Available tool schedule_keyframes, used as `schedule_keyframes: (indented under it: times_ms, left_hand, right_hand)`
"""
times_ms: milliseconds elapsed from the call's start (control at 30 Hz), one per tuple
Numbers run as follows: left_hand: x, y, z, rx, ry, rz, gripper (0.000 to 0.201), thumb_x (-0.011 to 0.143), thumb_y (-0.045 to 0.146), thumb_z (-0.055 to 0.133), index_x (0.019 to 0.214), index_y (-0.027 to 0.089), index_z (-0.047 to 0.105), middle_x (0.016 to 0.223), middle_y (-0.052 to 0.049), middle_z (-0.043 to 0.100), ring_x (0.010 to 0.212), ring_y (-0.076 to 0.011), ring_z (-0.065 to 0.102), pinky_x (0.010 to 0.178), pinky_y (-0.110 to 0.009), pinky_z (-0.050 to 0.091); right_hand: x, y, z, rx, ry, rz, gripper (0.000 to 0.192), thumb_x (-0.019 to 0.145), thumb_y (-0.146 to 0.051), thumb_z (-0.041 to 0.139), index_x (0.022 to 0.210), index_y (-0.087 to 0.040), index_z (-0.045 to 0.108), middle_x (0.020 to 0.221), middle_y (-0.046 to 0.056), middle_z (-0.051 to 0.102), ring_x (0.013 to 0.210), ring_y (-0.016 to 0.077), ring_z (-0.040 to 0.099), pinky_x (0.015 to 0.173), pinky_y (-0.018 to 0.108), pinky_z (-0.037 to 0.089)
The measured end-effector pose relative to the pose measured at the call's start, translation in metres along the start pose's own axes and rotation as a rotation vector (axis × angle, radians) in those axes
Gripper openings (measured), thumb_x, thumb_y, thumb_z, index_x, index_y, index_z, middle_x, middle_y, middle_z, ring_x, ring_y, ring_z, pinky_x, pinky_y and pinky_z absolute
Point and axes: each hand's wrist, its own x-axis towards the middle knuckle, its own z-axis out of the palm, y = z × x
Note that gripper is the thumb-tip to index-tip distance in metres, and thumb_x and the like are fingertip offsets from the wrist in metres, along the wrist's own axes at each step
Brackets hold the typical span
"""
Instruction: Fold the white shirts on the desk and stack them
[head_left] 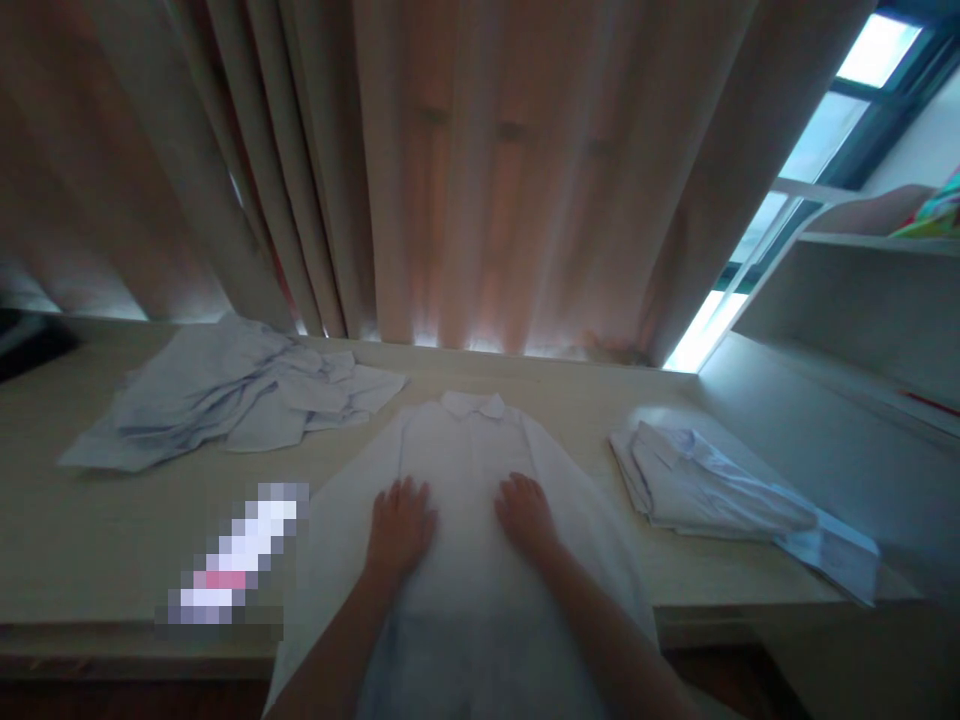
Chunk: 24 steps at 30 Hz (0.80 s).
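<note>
Both hands, left hand (pixel 399 525) and right hand (pixel 525 515), fingers spread flat (grasping nothing) on white shirt (pixel 465 440)

Both hands lie flat on a white shirt (pixel 465 470) spread collar-up on the table (pixel 90 540), left hand (pixel 399 525) beside right hand (pixel 525 512). A crumpled pile (pixel 225 395) lies to the left, folded shirts (pixel 705 485) to the right, curtain (pixel 480 170) behind.
</note>
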Motion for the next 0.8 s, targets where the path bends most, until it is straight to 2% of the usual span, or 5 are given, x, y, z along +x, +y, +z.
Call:
schedule_keyframes:
  times_ms: [133, 267, 433, 600, 800]
  left_hand:
    - [0.004, -0.018, 0.009, 0.054, 0.003, -0.034, 0.052, 0.088, 0.042, 0.031, 0.133, 0.02, 0.045, 0.138, -0.018, 0.044, 0.13, -0.0346, 0.034, 0.105, -0.059, 0.015]
    - [0.003, -0.022, 0.02, 0.078, 0.0, -0.052, 0.054, 0.089, 0.045, 0.029, 0.132, 0.019, 0.046, 0.139, -0.019, 0.043, 0.131, -0.0354, 0.033, 0.105, -0.058, 0.016]
    - [-0.001, -0.022, 0.016, 0.069, 0.022, -0.047, 0.05, 0.091, 0.041, 0.026, 0.132, 0.02, 0.046, 0.141, -0.016, 0.042, 0.132, -0.0314, 0.034, 0.107, -0.053, 0.019]
    - [-0.002, -0.021, 0.01, 0.065, 0.034, -0.039, 0.05, 0.092, 0.04, 0.025, 0.133, 0.019, 0.045, 0.14, -0.016, 0.043, 0.132, -0.0307, 0.034, 0.108, -0.053, 0.019]
    - [0.0, -0.021, 0.016, 0.057, 0.026, -0.05, 0.049, 0.092, 0.038, 0.027, 0.132, 0.019, 0.047, 0.141, -0.017, 0.042, 0.132, -0.0311, 0.034, 0.108, -0.054, 0.018]
  right_hand:
    - [0.018, 0.029, -0.006, -0.016, -0.046, 0.051, 0.032, 0.089, -0.021, 0.039, 0.115, -0.017, 0.056, 0.122, 0.011, 0.057, 0.112, 0.0195, 0.049, 0.097, 0.03, 0.031]
    - [0.044, 0.046, -0.008, -0.033, -0.072, 0.085, 0.035, 0.089, -0.015, 0.035, 0.116, -0.017, 0.057, 0.117, 0.011, 0.059, 0.108, 0.0192, 0.051, 0.092, 0.029, 0.033]
    - [0.066, 0.051, 0.004, -0.045, -0.074, 0.128, 0.03, 0.09, -0.019, 0.038, 0.109, -0.019, 0.061, 0.118, 0.012, 0.056, 0.11, 0.0219, 0.048, 0.09, 0.031, 0.034]
    - [0.068, 0.052, 0.009, -0.027, -0.016, 0.154, 0.026, 0.091, -0.022, 0.038, 0.103, -0.019, 0.061, 0.116, 0.012, 0.055, 0.11, 0.021, 0.047, 0.089, 0.03, 0.033]
    - [0.074, 0.055, 0.007, -0.011, 0.017, 0.161, 0.021, 0.089, -0.022, 0.04, 0.093, -0.017, 0.061, 0.105, 0.01, 0.058, 0.1, 0.0187, 0.05, 0.083, 0.027, 0.034]
